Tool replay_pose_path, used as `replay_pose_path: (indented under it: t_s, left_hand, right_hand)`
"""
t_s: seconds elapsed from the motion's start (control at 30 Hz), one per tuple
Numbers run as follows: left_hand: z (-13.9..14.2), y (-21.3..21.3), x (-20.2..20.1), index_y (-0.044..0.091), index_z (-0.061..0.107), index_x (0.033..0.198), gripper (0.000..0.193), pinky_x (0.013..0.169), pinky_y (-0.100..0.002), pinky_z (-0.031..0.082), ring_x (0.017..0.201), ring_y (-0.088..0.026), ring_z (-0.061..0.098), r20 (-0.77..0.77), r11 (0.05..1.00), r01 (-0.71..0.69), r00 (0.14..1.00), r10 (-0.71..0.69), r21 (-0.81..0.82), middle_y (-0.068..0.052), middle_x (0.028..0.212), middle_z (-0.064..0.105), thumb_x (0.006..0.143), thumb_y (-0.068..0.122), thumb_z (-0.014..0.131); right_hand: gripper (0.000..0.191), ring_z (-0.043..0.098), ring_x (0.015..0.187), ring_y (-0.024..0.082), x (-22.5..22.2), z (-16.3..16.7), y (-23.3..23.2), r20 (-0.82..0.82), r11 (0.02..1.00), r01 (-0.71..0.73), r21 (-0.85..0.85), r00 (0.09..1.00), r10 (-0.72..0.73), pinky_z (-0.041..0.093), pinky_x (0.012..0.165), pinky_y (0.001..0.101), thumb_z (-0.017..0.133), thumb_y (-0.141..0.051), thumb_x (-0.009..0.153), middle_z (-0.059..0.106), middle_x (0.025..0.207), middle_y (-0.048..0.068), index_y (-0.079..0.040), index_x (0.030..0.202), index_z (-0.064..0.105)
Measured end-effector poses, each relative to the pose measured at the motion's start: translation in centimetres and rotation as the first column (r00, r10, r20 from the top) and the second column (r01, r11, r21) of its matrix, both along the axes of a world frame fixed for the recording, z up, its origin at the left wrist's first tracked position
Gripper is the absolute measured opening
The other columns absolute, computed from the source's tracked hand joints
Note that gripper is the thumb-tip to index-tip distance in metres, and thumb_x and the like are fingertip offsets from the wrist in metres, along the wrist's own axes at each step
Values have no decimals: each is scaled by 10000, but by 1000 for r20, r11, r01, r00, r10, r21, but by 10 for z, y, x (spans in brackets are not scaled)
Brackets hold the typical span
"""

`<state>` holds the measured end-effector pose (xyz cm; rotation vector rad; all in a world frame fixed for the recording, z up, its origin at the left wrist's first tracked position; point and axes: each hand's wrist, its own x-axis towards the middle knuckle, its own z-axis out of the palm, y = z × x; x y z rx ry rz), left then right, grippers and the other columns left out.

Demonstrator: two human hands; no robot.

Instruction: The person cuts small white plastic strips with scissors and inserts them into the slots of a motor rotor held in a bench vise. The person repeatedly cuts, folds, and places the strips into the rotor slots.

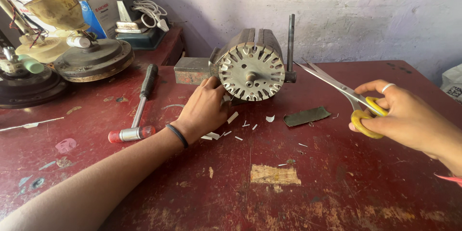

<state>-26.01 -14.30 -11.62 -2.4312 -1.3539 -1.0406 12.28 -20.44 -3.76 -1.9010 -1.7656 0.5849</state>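
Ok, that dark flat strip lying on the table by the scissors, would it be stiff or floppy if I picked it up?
The dark strip looks thin and lies flat on the red table, so it would probably flex or droop when lifted by one end. It seems light for its size and might slide at a nudge. Its flatness could make it fiddly to pick up.

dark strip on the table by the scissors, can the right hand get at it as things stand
Probably yes, but not freely: the dark strip lies flat and uncovered on the table, just left of the right hand. That hand's fingers are already full with the yellow-handled scissors.
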Motion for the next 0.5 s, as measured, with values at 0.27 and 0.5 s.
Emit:
replay_pose_path:
  t_s: [0.27,0.5]
  left_hand:
    - [1,2,-2,-26,705,943,295,896,-445,512,1029,-371,601,-41,994,101,994,-99,43,-165,1022,670,753,172,812]
    - [2,-2,2,-30,712,874,210,866,-458,524,989,-378,607,-38,991,86,996,-82,100,-180,1000,685,732,111,775]
  right_hand:
    - [568,781,790,216,2,-1,3,8,999,36,0,999,-36,578,702,332,733,-59,916,776,935,177,-59,1446,530]
    - [555,775,780,203,-2,2,0,-38,1000,-3,19,999,3,574,695,321,732,-65,898,775,922,176,-50,1420,542]
